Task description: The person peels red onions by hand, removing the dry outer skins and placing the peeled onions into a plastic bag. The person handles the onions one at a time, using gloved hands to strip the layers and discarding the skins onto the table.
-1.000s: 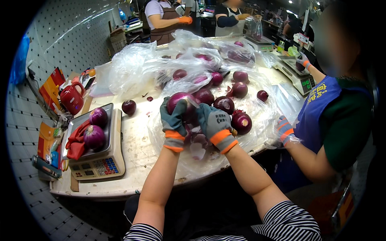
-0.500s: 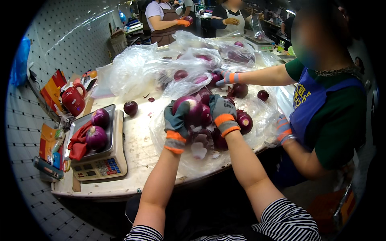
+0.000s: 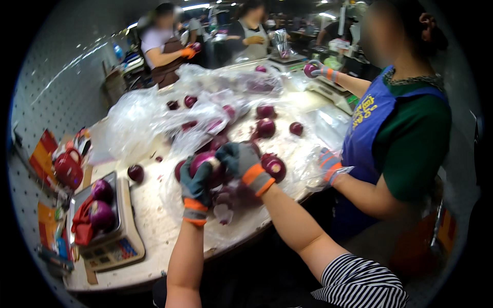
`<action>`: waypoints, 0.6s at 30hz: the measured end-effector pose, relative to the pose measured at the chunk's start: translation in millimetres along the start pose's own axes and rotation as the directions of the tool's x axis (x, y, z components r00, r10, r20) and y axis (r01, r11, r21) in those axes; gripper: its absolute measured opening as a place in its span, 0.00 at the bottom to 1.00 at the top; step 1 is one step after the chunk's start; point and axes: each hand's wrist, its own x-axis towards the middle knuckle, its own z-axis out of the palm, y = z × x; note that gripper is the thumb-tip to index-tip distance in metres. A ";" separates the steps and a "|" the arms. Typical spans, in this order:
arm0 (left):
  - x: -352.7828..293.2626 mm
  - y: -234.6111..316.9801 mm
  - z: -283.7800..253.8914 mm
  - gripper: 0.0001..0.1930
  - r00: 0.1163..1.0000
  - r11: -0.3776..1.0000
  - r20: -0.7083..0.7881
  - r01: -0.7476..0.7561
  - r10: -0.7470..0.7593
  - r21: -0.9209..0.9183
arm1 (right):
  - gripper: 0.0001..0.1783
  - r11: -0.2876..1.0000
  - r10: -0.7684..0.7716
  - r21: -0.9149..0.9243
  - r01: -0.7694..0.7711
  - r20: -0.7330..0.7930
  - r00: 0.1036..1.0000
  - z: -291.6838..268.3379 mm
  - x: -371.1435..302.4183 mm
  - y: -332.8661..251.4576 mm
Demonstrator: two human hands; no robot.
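Observation:
A red onion (image 3: 205, 165) sits in my left hand (image 3: 196, 186), whose grey-green gloved fingers are closed around it. My right hand (image 3: 240, 163), in a matching glove with an orange cuff, curls its fingers against the onion's upper right side; its fingertips are partly hidden. Loose onion skin (image 3: 223, 208) hangs or lies just below my hands. Close to the right wrist rests another red onion (image 3: 275, 168), root end showing. More red onions (image 3: 266, 128) lie beyond my hands on clear plastic.
A scale (image 3: 110, 246) bearing two red onions and a red cloth (image 3: 82, 223) stands at left. Crumpled plastic bags (image 3: 136, 123) cover the table's far side. At right, a co-worker in a blue apron (image 3: 367, 115) holds an onion (image 3: 310, 70) near another scale (image 3: 328, 92).
The view has swung right. My right hand has come closer to the onion in my left. The co-worker's far hand has lifted an onion from the pile toward the back scale.

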 end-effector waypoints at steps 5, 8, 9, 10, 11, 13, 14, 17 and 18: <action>1.8 -10.5 -10.7 0.23 0.984 0.919 0.070 0.178 -0.164 -0.351 | 0.18 0.893 0.166 -0.424 -0.150 0.002 0.986 -20.8 7.7 -8.5; 7.4 -4.3 -14.3 0.19 0.976 0.926 0.195 0.165 -0.102 -0.340 | 0.35 0.922 0.161 -0.366 -0.122 0.078 0.984 -30.7 5.8 -9.4; 5.7 6.6 -10.0 0.17 0.977 0.932 0.211 0.114 -0.041 -0.345 | 0.39 0.908 0.107 -0.413 -0.075 0.055 0.993 -28.4 2.1 -7.0; 9.0 -11.0 -29.1 0.17 0.968 0.985 0.187 -0.150 0.164 -0.088 | 0.35 0.907 0.150 -0.411 -0.096 0.102 0.983 -23.3 0.8 -13.4; 15.9 -32.3 -45.4 0.18 0.973 0.987 0.167 -0.152 0.158 -0.049 | 0.30 0.905 0.191 -0.410 -0.115 0.150 0.970 -22.1 1.3 -21.7; 24.5 -40.9 -51.9 0.20 0.975 0.961 0.218 0.094 -0.036 -0.262 | 0.16 0.928 -0.167 -0.303 0.217 0.183 0.969 -19.4 -6.6 -8.4; 25.9 -24.6 -48.7 0.22 0.938 0.822 0.269 0.325 -0.217 -0.468 | 0.16 0.922 -0.233 -0.269 0.277 0.183 0.955 -17.0 -10.9 -7.8; 21.1 -8.6 -40.4 0.23 0.888 0.693 0.350 0.454 -0.298 -0.560 | 0.21 0.927 -0.345 -0.102 0.361 0.146 0.927 -13.4 -19.9 -9.8; 19.6 2.1 -35.6 0.23 0.871 0.707 0.419 0.465 -0.257 -0.533 | 0.24 0.909 -0.388 -0.107 0.402 0.131 0.912 -12.1 -19.0 -10.7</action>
